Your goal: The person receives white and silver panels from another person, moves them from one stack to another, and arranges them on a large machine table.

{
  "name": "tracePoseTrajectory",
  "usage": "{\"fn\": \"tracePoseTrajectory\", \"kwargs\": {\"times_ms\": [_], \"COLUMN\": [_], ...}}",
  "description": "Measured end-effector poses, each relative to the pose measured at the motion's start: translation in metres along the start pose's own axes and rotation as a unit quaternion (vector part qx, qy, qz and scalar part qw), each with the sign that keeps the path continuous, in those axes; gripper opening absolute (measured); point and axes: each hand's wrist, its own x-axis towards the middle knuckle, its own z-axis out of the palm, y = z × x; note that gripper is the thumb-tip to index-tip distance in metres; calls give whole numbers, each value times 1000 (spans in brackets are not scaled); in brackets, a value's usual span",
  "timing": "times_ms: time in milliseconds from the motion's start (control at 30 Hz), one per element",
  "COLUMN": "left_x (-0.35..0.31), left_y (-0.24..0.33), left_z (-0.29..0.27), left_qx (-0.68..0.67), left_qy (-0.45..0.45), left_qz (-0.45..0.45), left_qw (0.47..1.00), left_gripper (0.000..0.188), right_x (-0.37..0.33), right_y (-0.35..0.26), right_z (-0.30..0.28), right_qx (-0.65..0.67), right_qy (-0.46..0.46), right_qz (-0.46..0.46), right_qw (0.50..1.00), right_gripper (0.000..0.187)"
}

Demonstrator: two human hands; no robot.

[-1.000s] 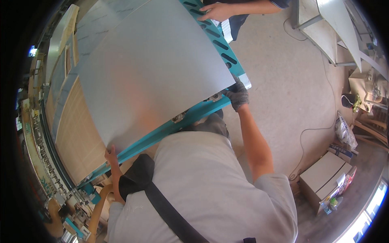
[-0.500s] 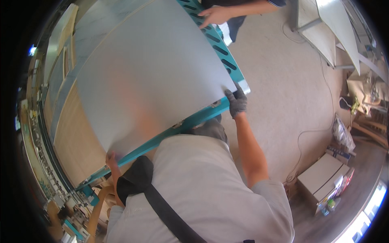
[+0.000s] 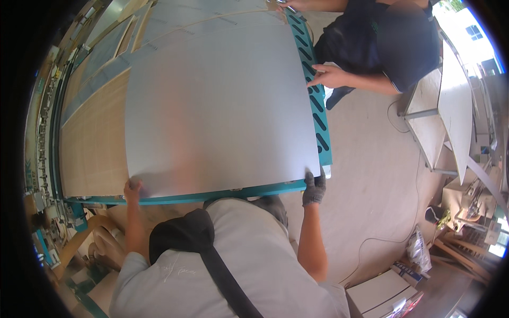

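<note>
A large smooth grey sheet [image 3: 222, 106], metallic in look, lies on a machine table with a teal edge [image 3: 175, 200]. My bare left hand [image 3: 132, 190] holds its near left corner, with some fingers hidden by the sheet. At the near right corner, my right hand [image 3: 314, 189] in a dark grey glove grips the edge, thumb on top and other fingers partly out of sight. Left of the sheet, a light wooden board [image 3: 95, 143] shows on the table.
Across the right side stands a co-worker in dark clothes [image 3: 360, 45], one hand [image 3: 328, 77] by the sheet's slotted teal border [image 3: 318, 114]. Machine rails [image 3: 45, 132] run along the left. A white-topped table [image 3: 450, 106], a cable [image 3: 389, 239] and a carton [image 3: 379, 291] are to the right.
My view has turned, so the sheet's near edge now runs nearly level. More of the co-worker shows, including a second hand at the far edge. Both my hands stay at the sheet's corners.
</note>
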Motion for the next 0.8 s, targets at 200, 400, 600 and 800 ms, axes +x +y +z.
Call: {"fn": "tracePoseTrajectory", "kwargs": {"times_ms": [200,400,600,800], "left_x": [-20,-67,-72,-71], "left_y": [-33,18,82,119], "left_z": [21,67,58,43], "left_qx": [103,-597,-717,-637], "left_qy": [209,134,80,147], "left_qz": [-227,-451,-441,-478], "left_qw": [946,649,534,587], "left_gripper": [86,50,62,71], "right_x": [-2,3,5,20], "right_y": [-8,10,4,18], "right_z": [11,17,42,56], "right_qx": [-28,24,-15,-93], "right_qy": [8,73,121,187], "right_qz": [10,14,-25,-61], "right_qw": [1000,997,992,976], "right_gripper": [53,48,54,62]}}
